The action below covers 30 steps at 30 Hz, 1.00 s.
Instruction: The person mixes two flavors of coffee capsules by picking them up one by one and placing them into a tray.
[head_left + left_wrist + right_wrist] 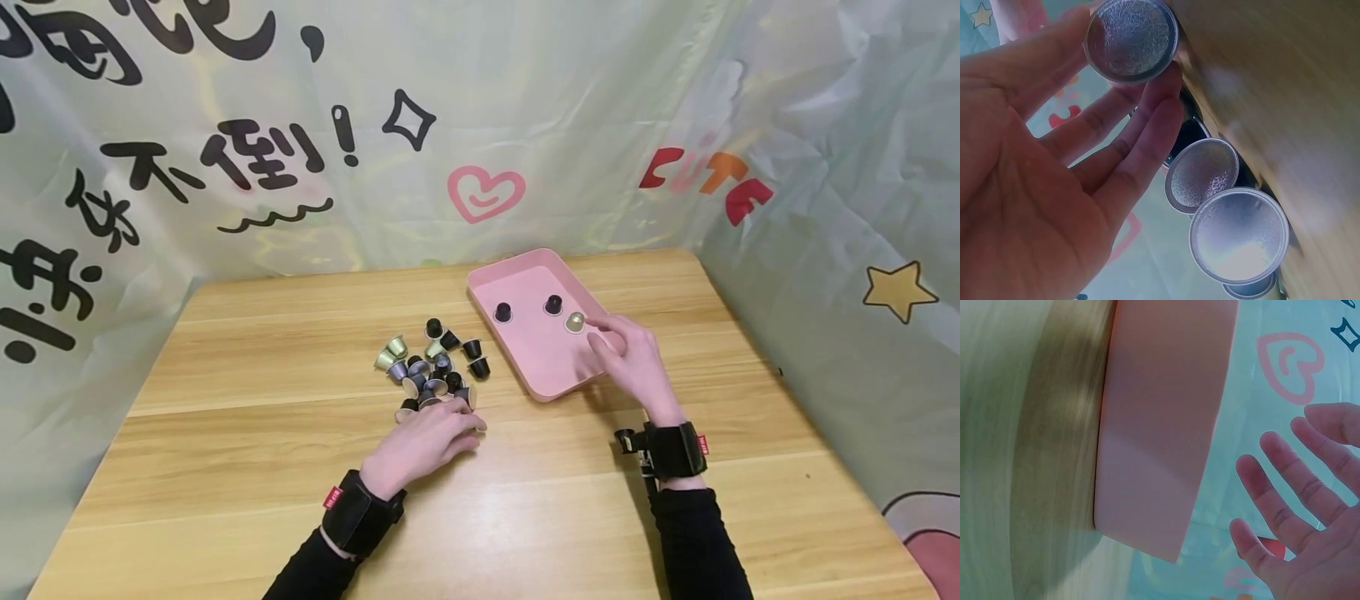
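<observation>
Coffee capsules (442,362) lie in a loose pile, black, grey-blue and pale green. My left hand (423,442) is at the near edge of this pile. In the left wrist view its thumb and fingers pinch a coffee capsule (1131,40), foil lid toward the camera. More foil-lidded capsules (1239,235) stand behind those fingers. My right hand (633,358) is over the right side of a pink tray (536,358), fingers extended. Its fingertips are beside a pale gold capsule (575,322); contact cannot be made out. Two black capsules (553,304) stand farther in.
A wooden table (247,483) carries the pile at its middle and the tray to the right of it. Behind and beside the table hangs a printed sheet (585,167) with a heart and lettering. Black bands (675,450) with cameras wrap both wrists.
</observation>
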Each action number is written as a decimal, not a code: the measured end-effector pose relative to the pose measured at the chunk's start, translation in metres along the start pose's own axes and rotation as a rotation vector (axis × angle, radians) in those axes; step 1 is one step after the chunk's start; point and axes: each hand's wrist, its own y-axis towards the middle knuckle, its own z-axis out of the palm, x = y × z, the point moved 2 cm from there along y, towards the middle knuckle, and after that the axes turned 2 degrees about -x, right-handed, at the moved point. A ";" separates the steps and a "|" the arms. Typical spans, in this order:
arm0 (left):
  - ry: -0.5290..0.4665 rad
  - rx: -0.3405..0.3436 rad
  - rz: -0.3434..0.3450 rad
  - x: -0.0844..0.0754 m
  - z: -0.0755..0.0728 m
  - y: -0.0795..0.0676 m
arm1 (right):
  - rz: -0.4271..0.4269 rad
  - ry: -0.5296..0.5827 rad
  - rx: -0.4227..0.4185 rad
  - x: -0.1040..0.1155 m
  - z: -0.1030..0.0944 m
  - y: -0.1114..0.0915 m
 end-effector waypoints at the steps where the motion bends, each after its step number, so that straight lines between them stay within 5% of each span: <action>1: -0.006 0.006 -0.003 0.000 0.000 0.000 | -0.002 0.002 0.000 0.000 0.000 0.000; 30: -0.039 0.013 0.061 0.011 0.003 -0.003 | 0.003 0.011 0.022 -0.001 0.002 0.001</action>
